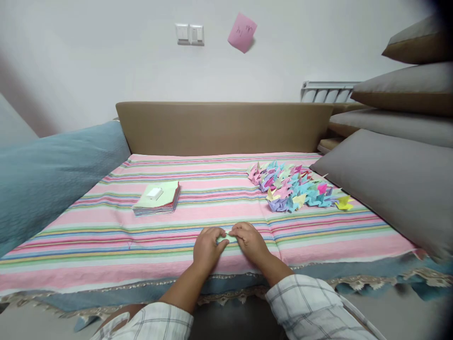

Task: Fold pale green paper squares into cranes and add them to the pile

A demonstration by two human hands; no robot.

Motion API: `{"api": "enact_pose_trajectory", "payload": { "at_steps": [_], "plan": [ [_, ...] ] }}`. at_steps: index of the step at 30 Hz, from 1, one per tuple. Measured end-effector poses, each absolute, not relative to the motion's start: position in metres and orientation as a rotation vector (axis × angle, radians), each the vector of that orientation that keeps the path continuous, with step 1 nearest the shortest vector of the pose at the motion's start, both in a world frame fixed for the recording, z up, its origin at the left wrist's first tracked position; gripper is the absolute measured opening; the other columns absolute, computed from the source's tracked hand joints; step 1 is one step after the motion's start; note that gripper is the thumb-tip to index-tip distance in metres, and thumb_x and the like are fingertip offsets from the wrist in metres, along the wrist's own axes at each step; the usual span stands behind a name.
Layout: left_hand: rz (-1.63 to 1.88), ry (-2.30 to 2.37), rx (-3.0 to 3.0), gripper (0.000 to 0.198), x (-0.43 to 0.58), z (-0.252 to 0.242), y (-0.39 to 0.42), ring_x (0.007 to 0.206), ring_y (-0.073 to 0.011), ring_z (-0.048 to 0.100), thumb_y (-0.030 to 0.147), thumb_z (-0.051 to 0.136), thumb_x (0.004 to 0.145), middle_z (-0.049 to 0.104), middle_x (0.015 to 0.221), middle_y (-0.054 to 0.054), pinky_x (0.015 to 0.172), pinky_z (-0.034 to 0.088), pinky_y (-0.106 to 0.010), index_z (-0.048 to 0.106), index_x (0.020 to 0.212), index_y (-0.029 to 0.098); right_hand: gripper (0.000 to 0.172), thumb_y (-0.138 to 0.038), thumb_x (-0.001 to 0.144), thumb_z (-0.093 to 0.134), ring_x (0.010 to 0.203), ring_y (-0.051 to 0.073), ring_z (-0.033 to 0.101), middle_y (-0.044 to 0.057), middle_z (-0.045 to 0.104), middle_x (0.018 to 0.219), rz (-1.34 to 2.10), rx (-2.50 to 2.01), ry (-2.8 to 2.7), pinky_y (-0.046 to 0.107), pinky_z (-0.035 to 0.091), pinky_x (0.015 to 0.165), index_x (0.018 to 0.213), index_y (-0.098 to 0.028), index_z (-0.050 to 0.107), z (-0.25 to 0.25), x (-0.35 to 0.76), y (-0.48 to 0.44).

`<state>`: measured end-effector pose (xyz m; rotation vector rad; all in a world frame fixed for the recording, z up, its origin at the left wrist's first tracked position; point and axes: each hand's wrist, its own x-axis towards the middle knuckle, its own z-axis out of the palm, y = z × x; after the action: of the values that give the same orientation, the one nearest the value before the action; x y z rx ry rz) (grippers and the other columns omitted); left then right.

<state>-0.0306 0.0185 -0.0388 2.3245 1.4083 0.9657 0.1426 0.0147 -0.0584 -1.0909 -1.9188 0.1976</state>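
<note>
Both my hands rest side by side on the striped cloth (pixel 106 231) near its front edge. My left hand (pixel 207 245) and my right hand (pixel 249 241) have curled fingers pressed on a small pale green paper (pixel 222 239), mostly hidden beneath them. A stack of coloured paper squares (pixel 158 198), pale green on top with a small white object on it, lies to the far left. A heap of several folded paper cranes (pixel 295 188) in many colours sits at the far right.
A blue pillow (pixel 53 174) borders the left side. Grey cushions (pixel 392 184) are stacked on the right. A brown headboard (pixel 222 127) runs along the back, with a wall, switches and a pink note (pixel 242 32) behind.
</note>
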Motion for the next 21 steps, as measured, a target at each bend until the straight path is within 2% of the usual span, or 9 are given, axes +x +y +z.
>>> {"api": "enact_pose_trajectory", "payload": {
  "at_steps": [5, 15, 21],
  "plan": [
    [1.016, 1.303, 2.37, 0.011, -0.031, -0.04, 0.02, 0.094, -0.0185, 0.059, 0.019, 0.066, 0.073, 0.07, 0.097, 0.001, 0.084, 0.043, -0.035, 0.066, 0.081, 0.026, 0.029, -0.006, 0.08, 0.049, 0.086, 0.018, 0.056, 0.005, 0.064, 0.089, 0.181, -1.076, -1.934, 0.033, 0.048, 0.076, 0.09, -0.024, 0.07, -0.06, 0.143, 0.015],
    [0.975, 1.349, 2.385, 0.014, -0.03, -0.041, 0.022, 0.09, -0.0183, 0.061, 0.022, 0.067, 0.072, 0.071, 0.094, 0.002, 0.083, 0.044, -0.035, 0.069, 0.086, 0.027, 0.032, -0.002, 0.073, 0.045, 0.087, 0.018, 0.058, 0.005, 0.066, 0.089, 0.293, -1.104, -1.881, 0.034, 0.046, 0.081, 0.086, -0.021, 0.068, -0.05, 0.144, 0.013],
    [0.959, 1.358, 2.374, 0.013, -0.03, -0.04, 0.021, 0.089, -0.0182, 0.062, 0.023, 0.067, 0.073, 0.072, 0.094, 0.002, 0.083, 0.045, -0.035, 0.069, 0.084, 0.028, 0.019, -0.021, 0.083, 0.05, 0.089, 0.018, 0.058, 0.006, 0.064, 0.089, 0.404, -1.214, -1.785, 0.032, 0.045, 0.083, 0.085, -0.02, 0.068, -0.039, 0.144, 0.015]
  ]
}}
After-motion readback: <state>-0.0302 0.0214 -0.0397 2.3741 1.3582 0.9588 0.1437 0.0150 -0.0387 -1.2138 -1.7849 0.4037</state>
